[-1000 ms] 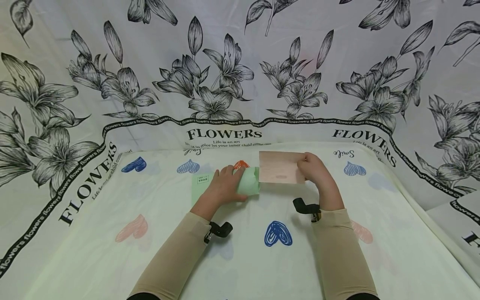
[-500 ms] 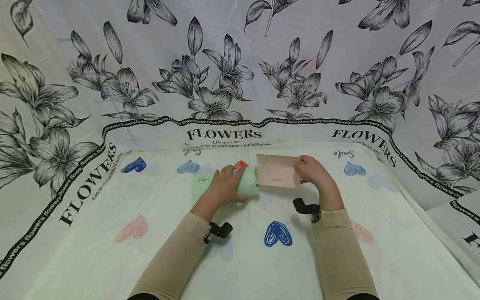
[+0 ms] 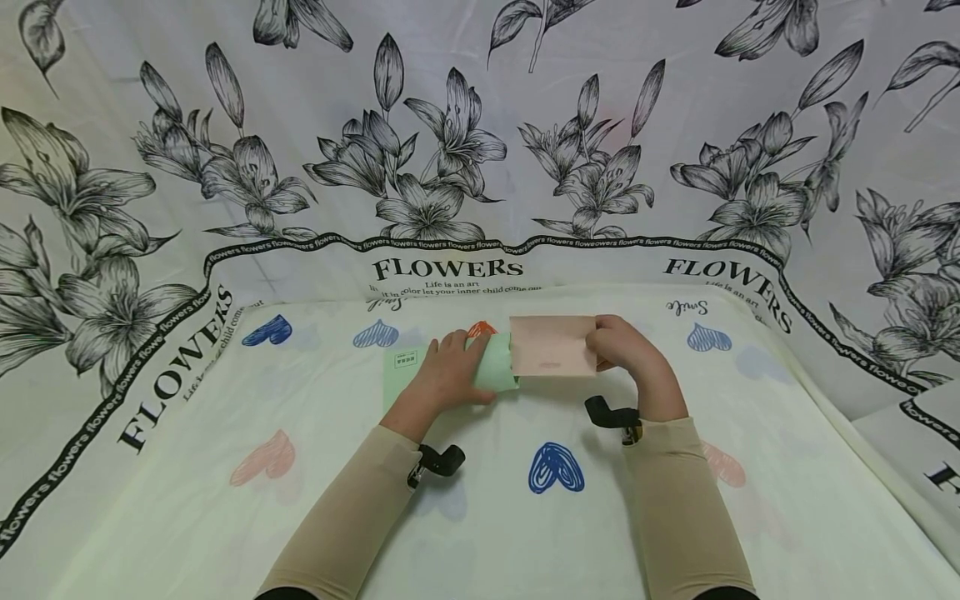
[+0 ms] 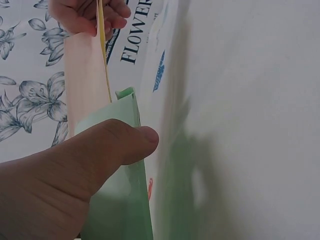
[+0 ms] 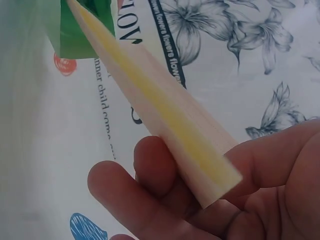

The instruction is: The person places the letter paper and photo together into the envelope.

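Observation:
A light green paper envelope (image 3: 498, 363), with a small printed box near its left end, stands partly raised off the cloth. My left hand (image 3: 447, 371) grips it, its thumb (image 4: 135, 142) across the near face and its fingers over the top. Right of the envelope is a pale pink folded card (image 3: 553, 346), with a yellow layer inside its fold. My right hand (image 3: 622, 343) pinches the card's right end between thumb and fingers. The card's left end is right at the envelope's open mouth (image 4: 126, 93), overlapping it in the head view.
A white cloth with printed hearts, one of them blue (image 3: 557, 467), covers the table. Behind it hangs a flower-printed curtain (image 3: 450, 167). A small black camera sits on each wrist, the left camera (image 3: 442, 460) and the right camera (image 3: 611, 414).
My right hand has moved the pink card slightly down and left, so that its end now overlaps the green envelope's mouth. My left hand and the envelope have stayed nearly still.

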Available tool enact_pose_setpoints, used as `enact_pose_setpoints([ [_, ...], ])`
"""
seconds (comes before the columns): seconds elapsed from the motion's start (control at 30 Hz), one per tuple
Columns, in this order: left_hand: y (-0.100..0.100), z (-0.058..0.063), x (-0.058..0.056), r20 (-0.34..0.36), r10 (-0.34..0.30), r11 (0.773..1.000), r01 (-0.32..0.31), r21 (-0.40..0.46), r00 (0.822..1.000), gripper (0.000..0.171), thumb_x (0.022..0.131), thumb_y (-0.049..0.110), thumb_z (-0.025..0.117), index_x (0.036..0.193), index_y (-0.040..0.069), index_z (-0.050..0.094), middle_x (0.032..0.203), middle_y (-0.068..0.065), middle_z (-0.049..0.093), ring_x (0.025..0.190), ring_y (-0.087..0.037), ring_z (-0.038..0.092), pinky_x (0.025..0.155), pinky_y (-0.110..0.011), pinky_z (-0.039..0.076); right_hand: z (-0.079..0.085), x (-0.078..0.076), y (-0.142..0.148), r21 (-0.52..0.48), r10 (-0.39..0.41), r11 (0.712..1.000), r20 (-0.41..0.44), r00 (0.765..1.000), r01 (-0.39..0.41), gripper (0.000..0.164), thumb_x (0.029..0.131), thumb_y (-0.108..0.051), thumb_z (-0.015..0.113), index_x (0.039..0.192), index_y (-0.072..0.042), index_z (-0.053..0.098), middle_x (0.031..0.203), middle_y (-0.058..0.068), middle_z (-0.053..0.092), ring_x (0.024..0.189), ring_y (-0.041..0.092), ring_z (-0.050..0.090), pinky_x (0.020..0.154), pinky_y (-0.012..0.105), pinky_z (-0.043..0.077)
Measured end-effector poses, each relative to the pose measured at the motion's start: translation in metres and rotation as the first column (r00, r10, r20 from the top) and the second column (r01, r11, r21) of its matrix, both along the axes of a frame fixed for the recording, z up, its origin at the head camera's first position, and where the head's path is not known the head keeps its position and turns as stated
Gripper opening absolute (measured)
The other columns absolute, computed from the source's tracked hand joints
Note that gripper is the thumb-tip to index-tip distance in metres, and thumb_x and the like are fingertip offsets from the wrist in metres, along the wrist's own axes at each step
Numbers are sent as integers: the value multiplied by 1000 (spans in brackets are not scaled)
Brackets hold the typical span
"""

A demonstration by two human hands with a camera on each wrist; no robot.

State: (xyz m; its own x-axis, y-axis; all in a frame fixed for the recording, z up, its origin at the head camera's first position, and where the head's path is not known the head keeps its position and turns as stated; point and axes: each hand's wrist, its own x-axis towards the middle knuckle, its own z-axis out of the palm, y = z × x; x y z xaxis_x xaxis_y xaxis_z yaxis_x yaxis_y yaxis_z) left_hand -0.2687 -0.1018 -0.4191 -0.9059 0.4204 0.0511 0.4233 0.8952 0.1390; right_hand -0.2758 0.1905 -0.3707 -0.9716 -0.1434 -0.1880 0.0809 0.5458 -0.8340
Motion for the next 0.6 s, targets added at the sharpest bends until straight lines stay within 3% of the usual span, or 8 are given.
enact_pose_setpoints([
  [0.3, 0, 3, 2, 4, -4, 1000, 4, 18, 1000, 106, 79, 57, 82, 162, 14, 31, 145, -21, 43, 140, -40, 37, 117, -63, 26, -3, -2, 1, -58, 29, 998, 39, 999, -26, 62, 81, 2, 44, 141, 17, 44, 99, 24, 67, 64, 23, 68, 70, 43, 61],
  [0.47, 0, 3, 2, 0, -5, 1000, 5, 20, 1000, 106, 79, 57, 81, 161, 14, 32, 145, -21, 43, 139, -40, 38, 117, -63, 27, -5, -2, 4, -43, 29, 999, 61, 998, -27, 59, 83, 0, 44, 140, 15, 46, 81, 13, 59, 57, 20, 58, 71, 45, 60],
  [0.6, -1, 3, 1, -7, -7, 1000, 8, 28, 1000, 105, 79, 57, 81, 161, 14, 33, 144, -21, 44, 139, -40, 38, 116, -63, 27, -6, -2, 6, -30, 19, 999, 80, 997, -16, 56, 85, -1, 43, 139, 14, 46, 84, 14, 58, 57, 19, 54, 66, 40, 58],
])
